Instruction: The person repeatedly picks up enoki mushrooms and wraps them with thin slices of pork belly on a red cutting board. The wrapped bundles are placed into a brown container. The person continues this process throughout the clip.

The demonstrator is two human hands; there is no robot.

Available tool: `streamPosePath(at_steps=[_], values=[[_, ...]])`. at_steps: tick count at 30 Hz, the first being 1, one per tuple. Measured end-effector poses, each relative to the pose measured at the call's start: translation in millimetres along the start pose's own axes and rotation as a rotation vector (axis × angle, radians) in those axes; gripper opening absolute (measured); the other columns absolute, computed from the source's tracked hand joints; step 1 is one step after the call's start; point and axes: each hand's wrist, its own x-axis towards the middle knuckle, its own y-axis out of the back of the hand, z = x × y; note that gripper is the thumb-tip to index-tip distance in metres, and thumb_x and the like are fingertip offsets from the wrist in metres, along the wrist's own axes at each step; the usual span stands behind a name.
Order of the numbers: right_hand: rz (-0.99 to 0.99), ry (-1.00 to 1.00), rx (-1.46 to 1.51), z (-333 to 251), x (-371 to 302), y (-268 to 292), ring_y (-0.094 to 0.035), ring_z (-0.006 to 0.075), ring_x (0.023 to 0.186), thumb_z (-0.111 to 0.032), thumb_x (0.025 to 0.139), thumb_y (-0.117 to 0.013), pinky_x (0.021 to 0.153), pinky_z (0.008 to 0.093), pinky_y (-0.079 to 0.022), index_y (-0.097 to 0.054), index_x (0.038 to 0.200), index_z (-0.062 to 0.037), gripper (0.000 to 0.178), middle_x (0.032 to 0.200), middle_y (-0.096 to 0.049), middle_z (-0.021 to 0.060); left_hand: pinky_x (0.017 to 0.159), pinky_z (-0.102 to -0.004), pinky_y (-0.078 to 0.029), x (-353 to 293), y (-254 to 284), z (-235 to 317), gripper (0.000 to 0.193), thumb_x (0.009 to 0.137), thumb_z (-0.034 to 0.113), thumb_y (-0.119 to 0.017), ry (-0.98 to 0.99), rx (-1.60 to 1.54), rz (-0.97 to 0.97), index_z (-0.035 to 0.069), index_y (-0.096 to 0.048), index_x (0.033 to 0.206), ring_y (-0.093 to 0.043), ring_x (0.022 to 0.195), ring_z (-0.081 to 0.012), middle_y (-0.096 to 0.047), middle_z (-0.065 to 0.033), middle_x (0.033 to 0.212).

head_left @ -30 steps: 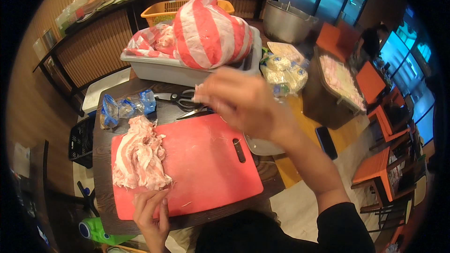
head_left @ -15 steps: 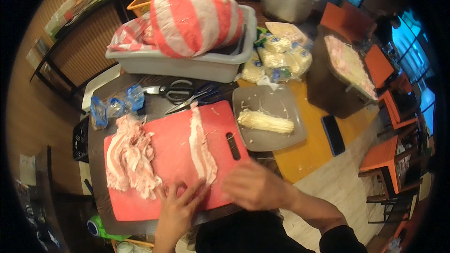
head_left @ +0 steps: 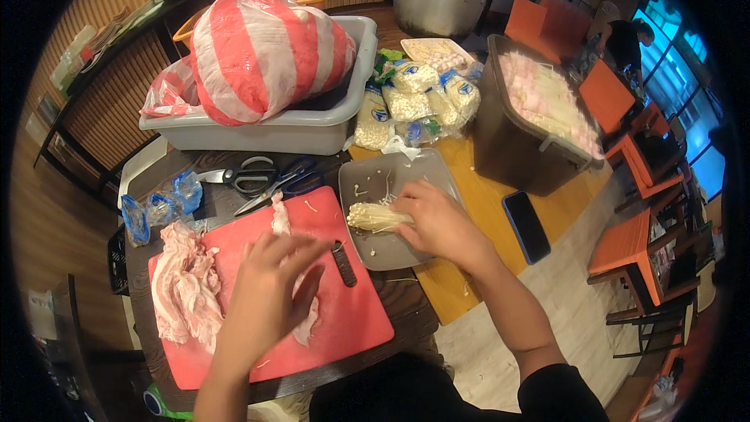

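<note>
My right hand (head_left: 435, 221) reaches into a shallow grey tray (head_left: 433, 168) and grips one end of a bundle of enoki mushrooms (head_left: 366, 217). Loose enoki strands lie around it. Over the red cutting board (head_left: 355, 324) hovers my left hand (head_left: 273, 289), holding nothing, thumb and fingers apart. It partly covers a single strip of sliced pork belly (head_left: 280, 217) laid lengthwise on the board. To its left, a heap of pork belly slices (head_left: 186, 285) rests on the board.
Scissors (head_left: 277, 187) and blue-trimmed plastic wrappers (head_left: 162, 207) lie beyond the board. Behind stand a grey tub (head_left: 258, 137) with a striped plastic bag (head_left: 269, 47), bagged enoki (head_left: 414, 98), a filled brown bin (head_left: 508, 144) and a metal pot (head_left: 437, 4). A phone (head_left: 526, 227) lies at right.
My right hand has moved from beside the board into the tray and taken hold of the enoki bundle. My left hand has lifted off the pork strip. The whole view has shifted.
</note>
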Motion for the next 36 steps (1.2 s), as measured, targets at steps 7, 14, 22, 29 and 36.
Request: streamPosePath(at_steps=[7,14,22,29,36], values=[[-0.11,-0.264,0.18,19,7,14,-0.071,0.0381,0.105,-0.021,0.091,-0.084,0.093,0.0465,-0.055,-0.075,0.115,0.0016,0.034,0.104,-0.076,0.0183,0.099,-0.0477,-0.051,82,-47,-25,0.056,0.087,0.017,-0.087,-0.071,-0.123,-0.105,0.007,-0.068,0.138,-0.064,0.118,-0.0377,-0.072,-0.0164,0.123],[-0.335,-0.344,0.387,11,17,32,-0.076,0.0348,0.092,-0.023,0.087,-0.088,0.083,0.0448,-0.057,-0.081,0.103,0.0007,0.03,0.095,-0.079,0.0196,0.096,-0.0449,-0.053,95,-83,-37,0.063,0.084,0.024,-0.092,-0.112,-0.042,-0.105,0.009,-0.067,0.14,-0.068,0.113,-0.0346,-0.074,-0.0149,0.121],[-0.21,-0.433,0.428,5,9,24,-0.078,0.0331,0.084,-0.017,0.088,-0.083,0.079,0.0439,-0.059,-0.084,0.097,0.0002,0.02,0.089,-0.079,0.0216,0.083,-0.0384,-0.06,97,-91,-37,0.066,0.081,0.015,-0.096,0.131,-0.48,-0.196,0.008,-0.065,0.139,-0.076,0.101,-0.0254,-0.078,-0.0106,0.104],[0.034,-0.515,0.619,9,0,6,-0.071,0.0254,0.073,-0.02,0.087,-0.087,0.071,0.0393,-0.055,-0.083,0.099,-0.0005,0.024,0.081,-0.075,0.0152,0.086,-0.0423,-0.06,108,-99,-43,0.07,0.079,0.021,-0.098,0.165,-0.433,-0.222,0.006,-0.061,0.137,-0.079,0.104,-0.0356,-0.08,-0.0201,0.108],[-0.062,-0.395,0.454,7,2,9,-0.067,0.0255,0.072,-0.02,0.089,-0.086,0.071,0.0395,-0.054,-0.083,0.102,-0.002,0.022,0.084,-0.075,0.0149,0.087,-0.0426,-0.059,107,-98,-40,0.079,0.078,0.021,-0.099,0.212,-0.507,-0.226,0.007,-0.053,0.14,-0.079,0.105,-0.035,-0.081,-0.0222,0.11]])
